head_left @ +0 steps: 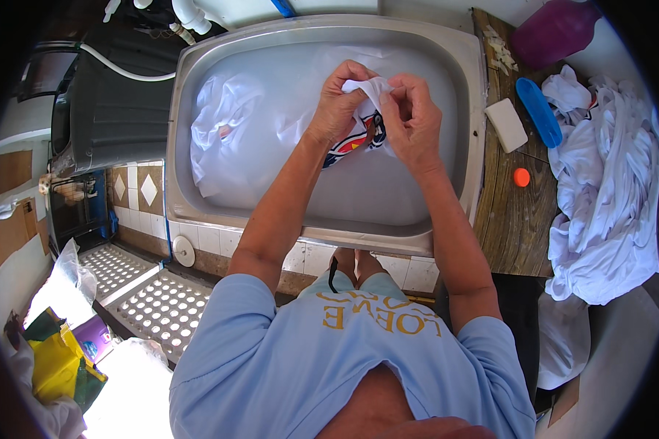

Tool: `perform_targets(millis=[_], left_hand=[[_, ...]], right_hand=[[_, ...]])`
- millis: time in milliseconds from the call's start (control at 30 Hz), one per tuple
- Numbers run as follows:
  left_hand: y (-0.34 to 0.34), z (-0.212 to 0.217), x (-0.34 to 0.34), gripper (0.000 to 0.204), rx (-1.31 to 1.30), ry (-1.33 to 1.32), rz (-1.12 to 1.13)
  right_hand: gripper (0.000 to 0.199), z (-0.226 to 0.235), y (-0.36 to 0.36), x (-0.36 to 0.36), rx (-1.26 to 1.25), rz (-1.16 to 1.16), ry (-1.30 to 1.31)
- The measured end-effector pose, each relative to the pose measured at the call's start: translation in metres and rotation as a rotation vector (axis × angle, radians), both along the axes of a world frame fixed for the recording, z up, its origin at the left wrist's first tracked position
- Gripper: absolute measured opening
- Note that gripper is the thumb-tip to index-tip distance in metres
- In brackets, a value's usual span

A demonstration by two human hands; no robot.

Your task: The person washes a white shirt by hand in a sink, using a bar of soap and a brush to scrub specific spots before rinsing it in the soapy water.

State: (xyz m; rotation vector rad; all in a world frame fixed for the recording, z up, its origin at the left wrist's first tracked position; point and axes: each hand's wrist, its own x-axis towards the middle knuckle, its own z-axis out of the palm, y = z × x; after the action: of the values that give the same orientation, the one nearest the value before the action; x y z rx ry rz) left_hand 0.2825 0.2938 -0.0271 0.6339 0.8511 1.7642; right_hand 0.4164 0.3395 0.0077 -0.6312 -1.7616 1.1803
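Observation:
Both hands pinch the edge of a white printed shirt [373, 89] over a wide metal sink [470, 95] of cloudy water. My left hand [338, 102] is closed on the cloth's left side, and my right hand [415, 121] grips it a little to the right, fingers curled. Below the fingers hangs a red, blue and yellow print [355, 143]; the lower part of the garment sinks into the water. Another white cloth [223, 128] floats at the sink's left end, partly under the surface.
On the wooden board [516, 219] at right lie a pale soap bar [507, 126], a blue brush-shaped piece [539, 112] and an orange cap [520, 177]. A heap of white clothes [604, 197] hangs over its right side. Behind stands a purple bottle [556, 33].

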Motion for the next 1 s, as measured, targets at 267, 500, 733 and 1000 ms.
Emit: perform_targets(millis=[267,500,733,1000], left_hand=[[-0.002,0.003,-0.002,0.012,-0.040,-0.084,-0.121],[-0.005,-0.003,-0.006,0.013,-0.102,-0.130,-0.168],[-0.003,-0.007,-0.006,0.019,-0.128,-0.140,-0.201],[-0.003,-0.005,-0.002,0.016,-0.110,-0.159,-0.175]], right_hand=[[0.014,-0.010,0.009,-0.001,-0.003,0.002,0.060],[0.015,0.004,0.006,0.003,-0.021,-0.012,0.006],[0.019,0.005,0.005,0.001,0.113,-0.021,0.017],[0.027,0.007,0.006,0.005,0.144,-0.031,-0.089]])
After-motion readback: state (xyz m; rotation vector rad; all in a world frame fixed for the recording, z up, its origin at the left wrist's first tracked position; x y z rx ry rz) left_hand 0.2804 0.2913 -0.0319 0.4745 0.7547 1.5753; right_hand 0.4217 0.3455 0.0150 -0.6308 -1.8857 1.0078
